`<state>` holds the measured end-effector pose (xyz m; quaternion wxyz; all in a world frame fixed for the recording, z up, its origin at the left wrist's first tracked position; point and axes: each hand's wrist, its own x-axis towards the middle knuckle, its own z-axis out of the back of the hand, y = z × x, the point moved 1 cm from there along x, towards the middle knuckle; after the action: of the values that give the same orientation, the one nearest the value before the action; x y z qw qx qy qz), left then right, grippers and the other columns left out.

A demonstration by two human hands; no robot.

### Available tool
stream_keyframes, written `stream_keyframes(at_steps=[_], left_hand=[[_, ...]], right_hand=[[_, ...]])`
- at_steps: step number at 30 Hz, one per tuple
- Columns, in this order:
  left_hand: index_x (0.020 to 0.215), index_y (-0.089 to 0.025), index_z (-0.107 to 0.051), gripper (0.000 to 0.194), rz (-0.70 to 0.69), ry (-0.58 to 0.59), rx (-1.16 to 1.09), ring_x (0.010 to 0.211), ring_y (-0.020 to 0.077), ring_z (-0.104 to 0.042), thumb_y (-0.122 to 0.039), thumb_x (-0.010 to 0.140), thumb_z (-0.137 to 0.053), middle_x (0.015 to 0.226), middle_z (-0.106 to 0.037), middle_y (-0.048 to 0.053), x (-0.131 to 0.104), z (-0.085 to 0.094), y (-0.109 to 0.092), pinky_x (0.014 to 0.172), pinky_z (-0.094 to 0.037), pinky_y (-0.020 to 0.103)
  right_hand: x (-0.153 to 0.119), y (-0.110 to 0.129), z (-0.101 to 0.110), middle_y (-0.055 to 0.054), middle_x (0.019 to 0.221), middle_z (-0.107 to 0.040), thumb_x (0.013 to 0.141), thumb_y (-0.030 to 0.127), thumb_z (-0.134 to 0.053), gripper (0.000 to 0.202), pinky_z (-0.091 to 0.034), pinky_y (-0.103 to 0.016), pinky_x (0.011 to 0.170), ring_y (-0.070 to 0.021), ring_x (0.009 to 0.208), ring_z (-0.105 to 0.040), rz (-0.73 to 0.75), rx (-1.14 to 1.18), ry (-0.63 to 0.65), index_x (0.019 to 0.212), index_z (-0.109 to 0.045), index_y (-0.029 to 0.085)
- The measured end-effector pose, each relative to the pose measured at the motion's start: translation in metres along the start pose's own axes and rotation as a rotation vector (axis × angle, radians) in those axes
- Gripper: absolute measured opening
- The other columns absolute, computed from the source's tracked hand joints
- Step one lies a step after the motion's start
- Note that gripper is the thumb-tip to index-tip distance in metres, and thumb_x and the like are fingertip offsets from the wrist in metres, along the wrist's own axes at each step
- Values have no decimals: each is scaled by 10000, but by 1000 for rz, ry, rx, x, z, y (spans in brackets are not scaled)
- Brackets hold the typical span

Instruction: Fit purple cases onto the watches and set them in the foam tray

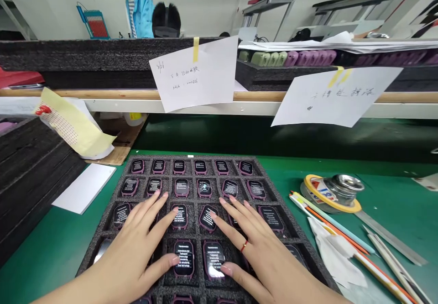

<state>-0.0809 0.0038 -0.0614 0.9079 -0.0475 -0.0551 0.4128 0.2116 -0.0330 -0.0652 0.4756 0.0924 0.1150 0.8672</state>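
Note:
A black foam tray lies in front of me, its compartments holding several purple-framed smartwatches without straps, most with lit text on their screens. My left hand spreads over the left half, thumb at the right edge of one smartwatch and index fingertip at a smartwatch in the row above. Over the right half, my right hand is spread too. Its thumb touches a smartwatch and its index fingertip another smartwatch. Both hands hide some compartments beneath them.
Right of the tray lie a glass jar, yellow tape roll, metal ruler, pens and a white tissue. Stacked black foam stands left. A shelf with taped paper notes crosses behind; a person in blue is beyond.

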Motion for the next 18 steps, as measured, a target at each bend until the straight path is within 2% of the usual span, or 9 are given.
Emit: stream_keyframes(at_steps=[6, 12, 18], left_hand=[[1584, -324, -204, 661, -33, 16, 20, 1534, 370, -159, -483, 996, -461, 1689, -151, 74, -3, -6, -7, 1126, -369, 659], [1566, -325, -274, 637, -57, -1, 0, 1522, 400, -180, -466, 985, -494, 1691, -136, 88, -2, -3, -6, 1134, -342, 672], [1580, -301, -232, 664, -58, -1, 32, 1528, 390, -162, -472, 988, -481, 1695, -111, 86, -9, 1, -8, 1131, -349, 670]], right_hand=[[4, 3, -5, -153, 1641, -237, 1015, 525, -415, 608, -322, -754, 1074, -421, 1501, -178, 18, -33, 29, 1563, -324, 277], [-1, 5, -4, -145, 1641, -252, 1020, 470, -436, 632, -335, -737, 1084, -390, 1512, -193, 54, -95, -73, 1585, -262, 249], [-9, 6, -2, -163, 1640, -250, 1020, 437, -449, 651, -386, -701, 1078, -372, 1518, -192, 49, -122, -111, 1591, -239, 204]])
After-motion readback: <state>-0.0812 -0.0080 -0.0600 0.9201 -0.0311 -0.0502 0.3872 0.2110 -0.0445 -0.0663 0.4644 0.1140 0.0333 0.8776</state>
